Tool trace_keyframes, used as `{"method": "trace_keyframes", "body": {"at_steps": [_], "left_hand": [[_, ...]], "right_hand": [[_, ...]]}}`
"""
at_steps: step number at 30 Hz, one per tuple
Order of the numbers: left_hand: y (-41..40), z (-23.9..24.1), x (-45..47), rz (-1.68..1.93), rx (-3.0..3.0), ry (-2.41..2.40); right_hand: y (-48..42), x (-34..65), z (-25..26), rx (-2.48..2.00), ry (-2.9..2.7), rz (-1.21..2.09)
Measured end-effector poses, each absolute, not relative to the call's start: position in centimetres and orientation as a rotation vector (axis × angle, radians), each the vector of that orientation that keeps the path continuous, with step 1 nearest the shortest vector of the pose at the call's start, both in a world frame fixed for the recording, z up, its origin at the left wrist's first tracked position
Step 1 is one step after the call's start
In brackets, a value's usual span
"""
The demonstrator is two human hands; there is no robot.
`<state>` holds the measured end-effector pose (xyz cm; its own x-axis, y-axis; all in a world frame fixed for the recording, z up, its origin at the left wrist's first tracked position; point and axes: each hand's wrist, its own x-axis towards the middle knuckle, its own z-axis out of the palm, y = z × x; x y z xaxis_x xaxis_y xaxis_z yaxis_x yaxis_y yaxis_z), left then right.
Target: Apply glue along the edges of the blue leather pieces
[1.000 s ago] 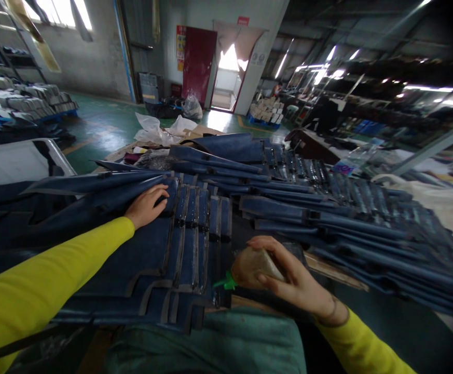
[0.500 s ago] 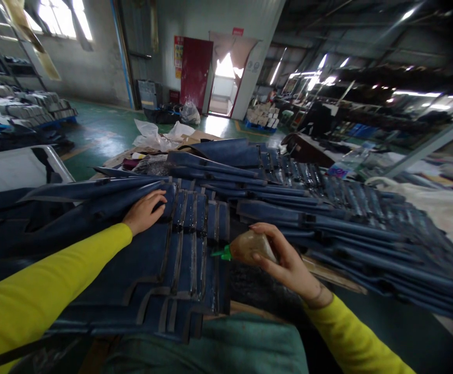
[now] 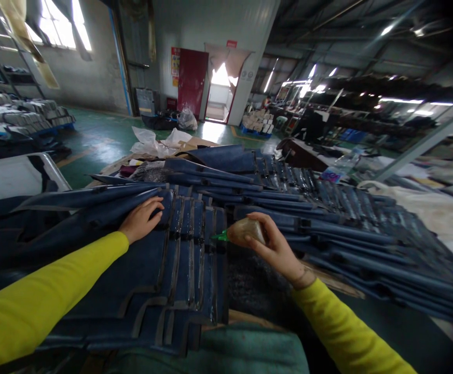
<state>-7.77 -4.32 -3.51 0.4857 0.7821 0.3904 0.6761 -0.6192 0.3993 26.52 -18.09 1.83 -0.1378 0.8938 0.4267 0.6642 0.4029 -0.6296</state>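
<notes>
The right hand (image 3: 278, 249) is closed around a small brown squeeze bottle (image 3: 245, 231), with the thumb on top and the fingers under it. The left hand (image 3: 142, 219) lies open on the fanned blue pieces (image 3: 183, 259). Its fingers are a little bent and press down near the far end, gripping nothing. In the last 1 second the bottle has slid from the near end of the fan, by the person's lap, up to the far end. I think the tip has run along most of the right-most strip. The bottle lies almost flat, and its long way goes side to side. Its green tip (image 3: 220, 237) points left, at the right edge of the fan. A big pile of blue pieces (image 3: 346, 223) lies further right on the bench (image 3: 327, 275).
</notes>
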Motion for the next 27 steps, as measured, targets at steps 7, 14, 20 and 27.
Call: {"method": "trace_keyframes", "body": {"at_steps": [7, 14, 20, 27], "left_hand": [[-4.5, -3.4, -7.7, 0.817, 2.527, 1.269], [-4.5, -3.3, -7.8, 0.808, 2.52, 1.263], [-4.4, -3.4, -7.8, 0.824, 2.521, 1.257], [-4.6, -3.2, -7.8, 0.824, 2.514, 1.258]], "right_hand": [[-15.7, 26.5, 1.6, -1.358, -1.827, 0.307], [-13.6, 26.5, 1.3, -1.353, -1.772, 0.225], [-12.3, 26.3, 1.3, -1.369, -1.711, 0.166], [-13.0, 26.4, 1.6, -1.447, -1.652, 0.27]]}}
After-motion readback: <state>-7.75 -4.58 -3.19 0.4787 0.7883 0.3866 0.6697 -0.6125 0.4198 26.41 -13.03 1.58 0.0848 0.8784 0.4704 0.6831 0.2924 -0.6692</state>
